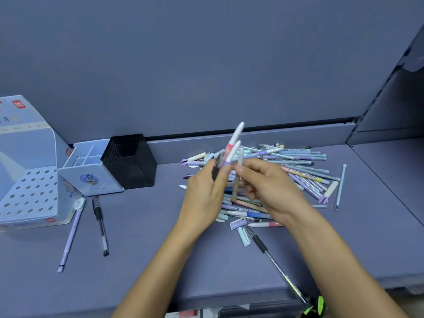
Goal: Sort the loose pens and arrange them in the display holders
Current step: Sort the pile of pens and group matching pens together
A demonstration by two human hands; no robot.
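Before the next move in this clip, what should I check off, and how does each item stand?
1. Left hand grips its bundle of pens: ok.
2. Right hand pinches a single pen: ok.
3. Black mesh holder upright, path to it free: ok.
4. Blue divided holder compartments free: ok.
5. Held pens all of one sort: cannot tell, blurred.
6. Black-grip pen clear of the front edge of the shelf: not ok.

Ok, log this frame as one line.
stage: sorting | left hand: grips several pens | right hand: pinches one pale pen | pile: on shelf beneath hands
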